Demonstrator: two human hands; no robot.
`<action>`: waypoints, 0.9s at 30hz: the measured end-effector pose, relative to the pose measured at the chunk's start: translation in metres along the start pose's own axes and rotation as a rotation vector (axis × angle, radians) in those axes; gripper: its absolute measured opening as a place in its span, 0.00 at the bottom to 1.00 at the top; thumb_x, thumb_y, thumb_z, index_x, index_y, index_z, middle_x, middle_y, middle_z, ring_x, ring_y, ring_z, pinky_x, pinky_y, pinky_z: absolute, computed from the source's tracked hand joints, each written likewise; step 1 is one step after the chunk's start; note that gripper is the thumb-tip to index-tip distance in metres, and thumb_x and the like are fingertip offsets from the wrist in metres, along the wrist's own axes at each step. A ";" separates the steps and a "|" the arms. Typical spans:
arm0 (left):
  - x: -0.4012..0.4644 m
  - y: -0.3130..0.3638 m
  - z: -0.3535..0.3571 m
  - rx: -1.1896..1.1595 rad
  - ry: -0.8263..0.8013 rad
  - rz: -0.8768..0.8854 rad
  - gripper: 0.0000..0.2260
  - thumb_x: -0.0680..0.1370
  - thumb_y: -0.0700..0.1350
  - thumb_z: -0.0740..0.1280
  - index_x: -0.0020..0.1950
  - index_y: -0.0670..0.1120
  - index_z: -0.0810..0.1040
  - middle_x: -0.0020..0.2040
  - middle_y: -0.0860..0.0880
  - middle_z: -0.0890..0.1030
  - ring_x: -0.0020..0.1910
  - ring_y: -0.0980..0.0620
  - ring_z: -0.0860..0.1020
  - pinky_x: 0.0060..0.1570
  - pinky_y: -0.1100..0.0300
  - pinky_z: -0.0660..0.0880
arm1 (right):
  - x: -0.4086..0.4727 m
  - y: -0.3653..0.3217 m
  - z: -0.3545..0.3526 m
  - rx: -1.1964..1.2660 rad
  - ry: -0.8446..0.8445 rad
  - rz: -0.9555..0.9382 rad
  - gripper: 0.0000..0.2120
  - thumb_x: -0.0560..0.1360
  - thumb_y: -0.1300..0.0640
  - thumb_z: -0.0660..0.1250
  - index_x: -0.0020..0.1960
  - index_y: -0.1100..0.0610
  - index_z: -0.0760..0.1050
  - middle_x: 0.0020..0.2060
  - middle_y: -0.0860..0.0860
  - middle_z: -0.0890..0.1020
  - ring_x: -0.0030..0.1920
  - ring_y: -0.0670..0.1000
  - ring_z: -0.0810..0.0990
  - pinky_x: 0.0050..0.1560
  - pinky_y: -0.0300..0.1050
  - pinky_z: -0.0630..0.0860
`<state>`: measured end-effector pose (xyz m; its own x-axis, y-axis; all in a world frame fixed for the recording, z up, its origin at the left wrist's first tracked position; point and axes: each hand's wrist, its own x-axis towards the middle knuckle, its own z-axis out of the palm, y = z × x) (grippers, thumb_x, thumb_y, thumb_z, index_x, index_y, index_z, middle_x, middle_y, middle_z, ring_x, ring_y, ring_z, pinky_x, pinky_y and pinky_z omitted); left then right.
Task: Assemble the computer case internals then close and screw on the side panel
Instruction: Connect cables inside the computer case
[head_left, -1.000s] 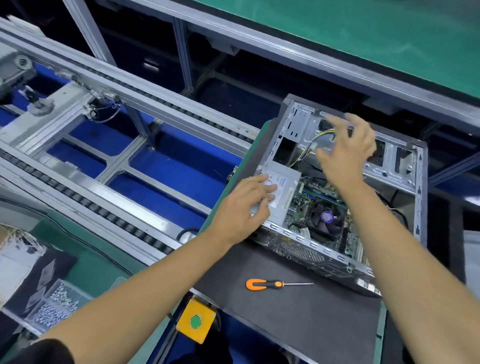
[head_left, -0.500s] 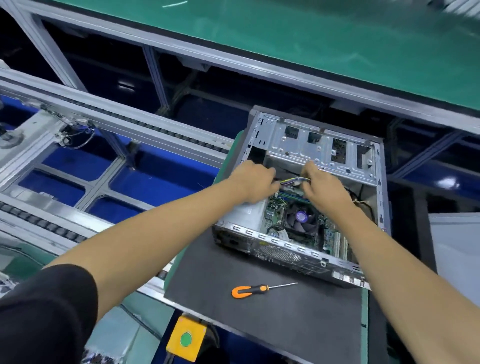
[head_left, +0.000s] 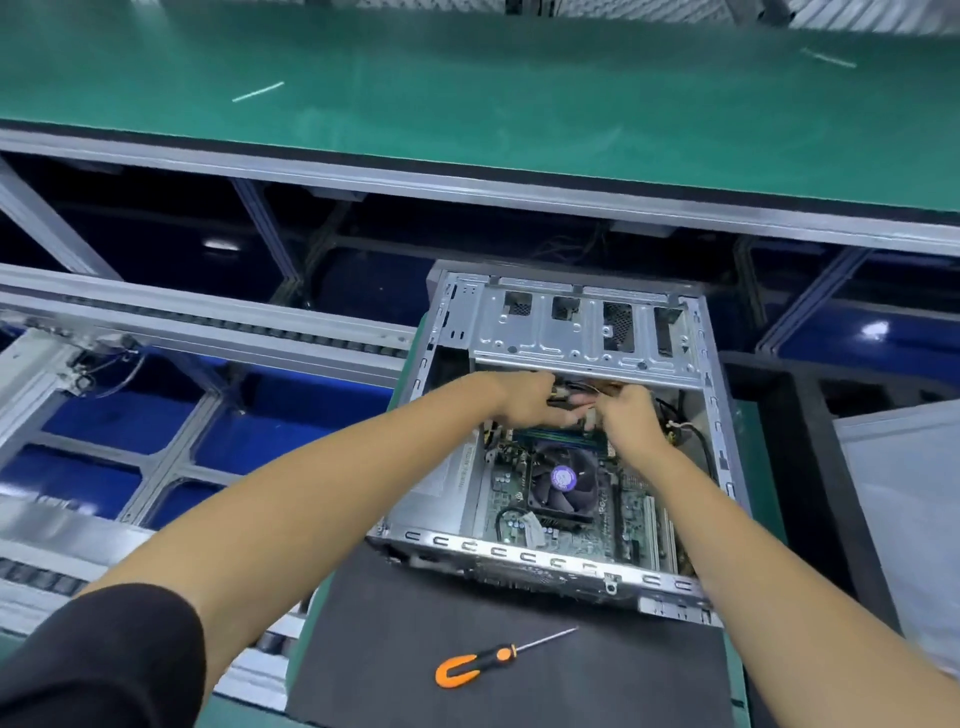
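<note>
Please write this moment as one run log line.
both hands on cables in case | left hand | right hand | cables | case | screwdriver unused

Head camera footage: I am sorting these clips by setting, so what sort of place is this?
Most likely a factory assembly line for computers. A roller conveyor runs past the station, a green bench top lies beyond it, and an open computer case sits on a black mat beside a screwdriver.

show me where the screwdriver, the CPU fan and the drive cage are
screwdriver (head_left: 457, 670): head view, on its orange handle.
CPU fan (head_left: 563, 478): head view, on the purple hub sticker.
drive cage (head_left: 576, 332): head view, on its flat metal top plate.
</note>
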<state>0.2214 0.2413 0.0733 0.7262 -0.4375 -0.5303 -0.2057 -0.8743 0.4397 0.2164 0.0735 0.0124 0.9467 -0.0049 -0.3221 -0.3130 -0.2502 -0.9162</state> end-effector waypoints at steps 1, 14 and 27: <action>0.006 -0.001 -0.001 -0.048 -0.012 0.011 0.22 0.83 0.58 0.62 0.48 0.38 0.77 0.37 0.46 0.74 0.36 0.46 0.72 0.38 0.56 0.67 | 0.003 0.001 -0.002 0.005 0.016 0.022 0.13 0.76 0.76 0.57 0.40 0.64 0.75 0.34 0.55 0.85 0.37 0.58 0.84 0.35 0.47 0.79; 0.047 -0.030 0.006 0.028 -0.038 -0.261 0.21 0.88 0.51 0.51 0.75 0.41 0.71 0.74 0.41 0.72 0.70 0.42 0.73 0.70 0.50 0.67 | 0.025 -0.003 -0.014 -0.466 -0.059 0.175 0.16 0.82 0.56 0.64 0.39 0.63 0.77 0.39 0.56 0.79 0.40 0.54 0.77 0.37 0.46 0.66; 0.051 -0.022 0.012 0.024 0.060 -0.071 0.17 0.85 0.41 0.60 0.74 0.41 0.68 0.68 0.40 0.76 0.55 0.46 0.78 0.51 0.59 0.69 | 0.033 -0.003 -0.009 -0.725 0.039 -0.017 0.11 0.84 0.57 0.59 0.59 0.60 0.77 0.56 0.60 0.81 0.54 0.61 0.78 0.49 0.47 0.69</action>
<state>0.2550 0.2356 0.0277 0.7772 -0.3619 -0.5148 -0.1675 -0.9075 0.3852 0.2496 0.0654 0.0061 0.9574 -0.0263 -0.2877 -0.1815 -0.8296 -0.5281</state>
